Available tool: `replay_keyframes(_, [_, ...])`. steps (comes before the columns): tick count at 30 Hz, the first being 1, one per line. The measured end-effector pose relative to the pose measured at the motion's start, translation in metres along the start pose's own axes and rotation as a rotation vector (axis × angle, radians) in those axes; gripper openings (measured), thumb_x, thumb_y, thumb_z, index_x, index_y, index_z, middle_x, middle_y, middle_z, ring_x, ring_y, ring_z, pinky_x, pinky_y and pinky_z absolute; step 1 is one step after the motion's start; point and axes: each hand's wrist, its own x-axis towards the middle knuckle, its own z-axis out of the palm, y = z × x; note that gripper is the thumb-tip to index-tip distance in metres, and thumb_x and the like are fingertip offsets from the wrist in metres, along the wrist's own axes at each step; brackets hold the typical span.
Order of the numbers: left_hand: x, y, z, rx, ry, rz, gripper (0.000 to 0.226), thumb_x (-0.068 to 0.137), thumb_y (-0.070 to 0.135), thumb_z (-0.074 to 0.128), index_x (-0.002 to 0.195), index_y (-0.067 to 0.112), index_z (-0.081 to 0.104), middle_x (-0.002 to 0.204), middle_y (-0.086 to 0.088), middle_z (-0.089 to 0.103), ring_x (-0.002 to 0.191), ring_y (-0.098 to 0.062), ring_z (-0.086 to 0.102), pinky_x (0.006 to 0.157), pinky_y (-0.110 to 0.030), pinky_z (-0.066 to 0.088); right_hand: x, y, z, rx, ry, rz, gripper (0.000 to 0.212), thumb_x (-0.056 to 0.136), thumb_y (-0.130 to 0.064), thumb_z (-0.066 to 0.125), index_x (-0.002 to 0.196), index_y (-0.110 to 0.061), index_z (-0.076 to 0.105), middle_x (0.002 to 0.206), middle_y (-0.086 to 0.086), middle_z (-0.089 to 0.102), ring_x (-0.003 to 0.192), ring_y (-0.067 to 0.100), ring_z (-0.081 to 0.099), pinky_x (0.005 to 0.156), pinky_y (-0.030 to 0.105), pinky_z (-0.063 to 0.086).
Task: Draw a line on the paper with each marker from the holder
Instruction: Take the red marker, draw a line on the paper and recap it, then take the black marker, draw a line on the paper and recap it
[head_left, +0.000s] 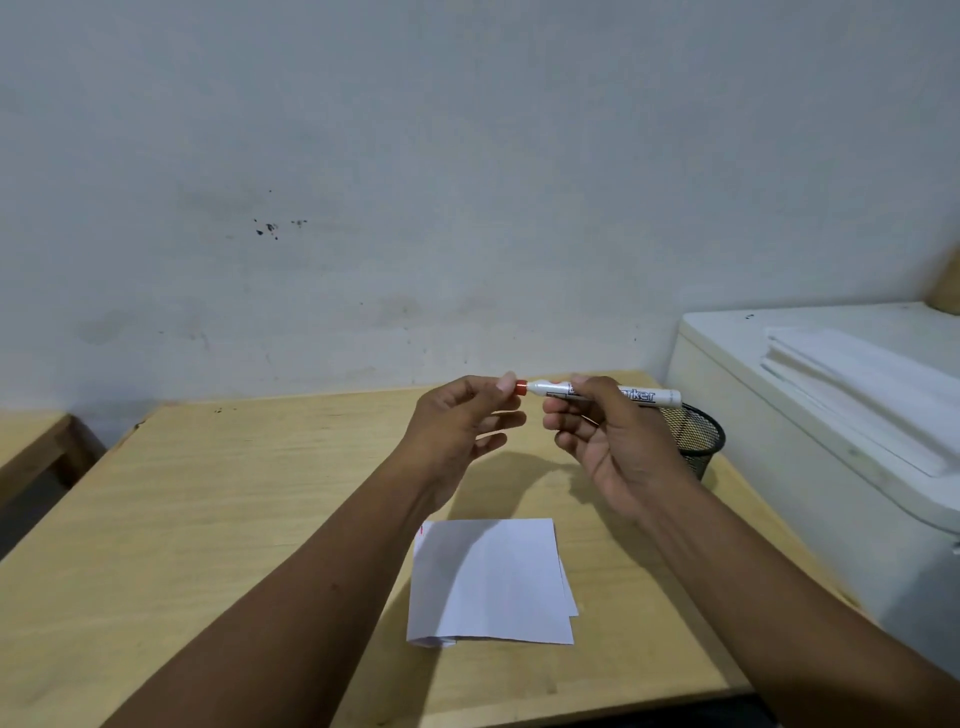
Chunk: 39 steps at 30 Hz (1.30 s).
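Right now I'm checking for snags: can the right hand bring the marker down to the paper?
Probably yes. The right hand holds the marker above the table, and the paper lies bare below it; only the left hand, at the marker's red end, needs to let go.

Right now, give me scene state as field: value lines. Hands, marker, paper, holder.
left hand: fingertips pinching the red cap end of the marker
right hand: gripping the marker barrel
marker: white barrel, red cap, held roughly level above the table, cap pointing left
paper: white folded sheets lying flat on the table, small red mark at the upper left edge
holder: black mesh cup, upright, behind the right hand, contents not visible
table: light wood
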Motion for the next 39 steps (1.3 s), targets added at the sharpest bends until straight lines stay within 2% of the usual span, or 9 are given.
replay_keyframes(8, [0.009,0.013,0.013,0.081,-0.039,0.088,0.016,0.093,0.028,0.071,0.081,0.018,0.072,0.080,-0.001,0.073,0.081,-0.014,0.074,0.077,-0.030,0.054,-0.004,-0.015,0.005,-0.024,-0.063,-0.015,0.011,0.095,-0.018,0.066,0.088,-0.009,0.067,0.071,0.008,0.074,0.057,0.014,0.071,0.049,0.021,0.046])
replay_keyframes(11, [0.016,0.020,0.025,0.123,-0.016,0.146,0.018,0.094,0.031,0.071,0.081,0.019,0.074,0.080,-0.001,0.073,0.082,-0.018,0.075,0.077,-0.032,0.053,-0.004,-0.042,0.000,-0.186,-0.084,0.015,0.027,0.092,-0.037,0.068,0.097,-0.010,0.067,0.074,0.010,0.074,0.050,0.015,0.066,0.039,0.020,0.036])
replay_keyframes(14, [0.029,0.031,0.040,0.140,0.052,0.216,0.018,0.095,0.029,0.070,0.088,0.013,0.071,0.080,0.000,0.073,0.083,-0.021,0.076,0.075,-0.032,0.053,0.001,-0.080,-0.024,-0.395,0.100,-0.002,0.045,0.089,-0.054,0.066,0.101,-0.011,0.061,0.067,0.011,0.074,0.035,0.013,0.052,0.031,0.017,0.026])
replay_keyframes(18, [0.043,0.039,0.063,0.337,0.045,0.325,0.018,0.095,0.027,0.070,0.085,0.013,0.066,0.084,-0.003,0.077,0.077,-0.017,0.076,0.069,-0.028,0.053,0.008,-0.115,-0.070,-0.772,0.342,-0.120,0.040,0.094,-0.041,0.063,0.107,-0.003,0.065,0.067,0.013,0.068,0.034,0.015,0.041,0.035,0.018,0.027])
replay_keyframes(22, [0.053,0.030,0.089,0.614,-0.031,0.427,0.023,0.090,0.032,0.073,0.087,0.009,0.070,0.084,-0.010,0.078,0.082,-0.028,0.075,0.071,-0.039,0.058,0.013,-0.117,-0.094,-1.021,0.355,-0.152,0.028,0.089,-0.033,0.068,0.094,-0.005,0.070,0.073,0.016,0.074,0.046,0.022,0.044,0.046,0.024,0.030])
replay_keyframes(25, [0.054,0.020,0.107,0.854,-0.078,0.479,0.022,0.089,0.034,0.074,0.089,0.012,0.072,0.083,-0.004,0.076,0.081,-0.021,0.071,0.071,-0.033,0.053,0.017,-0.109,-0.098,-1.124,0.324,-0.146,0.023,0.088,-0.032,0.069,0.087,-0.010,0.070,0.073,0.010,0.076,0.047,0.021,0.050,0.043,0.023,0.032])
replay_keyframes(32, [0.055,0.001,0.111,1.004,-0.228,0.319,0.033,0.088,0.035,0.075,0.119,0.023,0.068,0.095,-0.004,0.079,0.090,-0.017,0.070,0.073,-0.030,0.050,0.026,-0.092,-0.099,-1.162,0.287,-0.167,0.014,0.087,-0.027,0.069,0.087,-0.014,0.072,0.077,0.008,0.079,0.046,0.008,0.056,0.049,0.022,0.037])
replay_keyframes(37, [0.054,0.005,0.109,0.885,-0.178,0.236,0.032,0.087,0.019,0.079,0.117,0.015,0.067,0.087,-0.006,0.078,0.070,-0.013,0.073,0.055,-0.019,0.052,0.029,-0.088,-0.094,-1.139,0.259,-0.225,0.014,0.089,-0.027,0.069,0.087,-0.014,0.072,0.080,0.007,0.078,0.056,0.009,0.059,0.060,0.025,0.039])
replay_keyframes(39, [0.053,0.005,0.108,0.819,-0.152,0.214,0.031,0.087,0.012,0.079,0.114,0.010,0.066,0.081,-0.007,0.077,0.061,-0.010,0.071,0.058,-0.026,0.059,0.028,-0.088,-0.091,-1.115,0.269,-0.262,0.012,0.089,-0.026,0.068,0.084,-0.016,0.071,0.080,0.007,0.078,0.059,0.010,0.059,0.064,0.028,0.043])
